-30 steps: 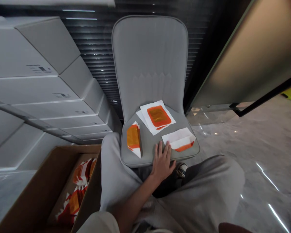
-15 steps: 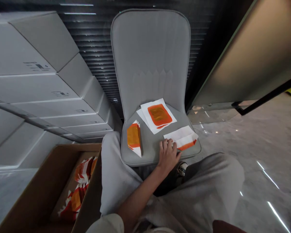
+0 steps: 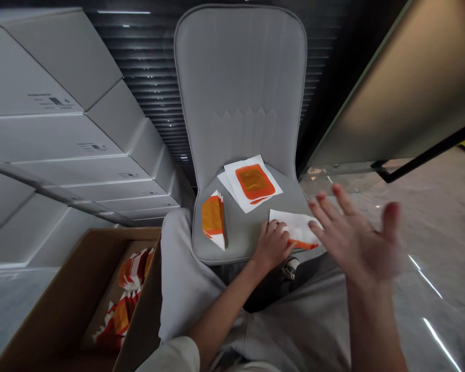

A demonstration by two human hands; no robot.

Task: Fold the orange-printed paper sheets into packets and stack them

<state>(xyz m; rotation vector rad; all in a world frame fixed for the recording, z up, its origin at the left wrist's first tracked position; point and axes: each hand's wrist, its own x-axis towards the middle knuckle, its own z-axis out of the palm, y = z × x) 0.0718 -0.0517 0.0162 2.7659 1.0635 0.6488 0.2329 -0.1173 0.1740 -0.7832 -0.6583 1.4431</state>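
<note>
A partly folded white paper sheet [image 3: 296, 225] with an orange lower strip lies at the right front of the grey chair seat [image 3: 243, 243]. My left hand [image 3: 270, 245] grips its left end, fingers curled over the paper. Above the sheet's right end, my right hand [image 3: 358, 240] is raised with fingers spread and nothing in it; it hides that corner, and its edges are blurred. Farther back lie flat white sheets with an orange square [image 3: 254, 182], overlapping each other. At the seat's left rests a bundle of folded orange-and-white papers [image 3: 213, 219].
Left of my leg stands an open cardboard box [image 3: 89, 233] holding several folded orange-and-white paper pieces [image 3: 121, 316]. White boxes [image 3: 62, 134] are stacked at the left. The chair's backrest [image 3: 242, 77] rises behind the seat. A panel with a dark bar [image 3: 414, 163] stands at right.
My right hand has come into view from below, rising over the sheet's right end. My left hand and the sheet have shifted slightly right. The other papers lie as before.
</note>
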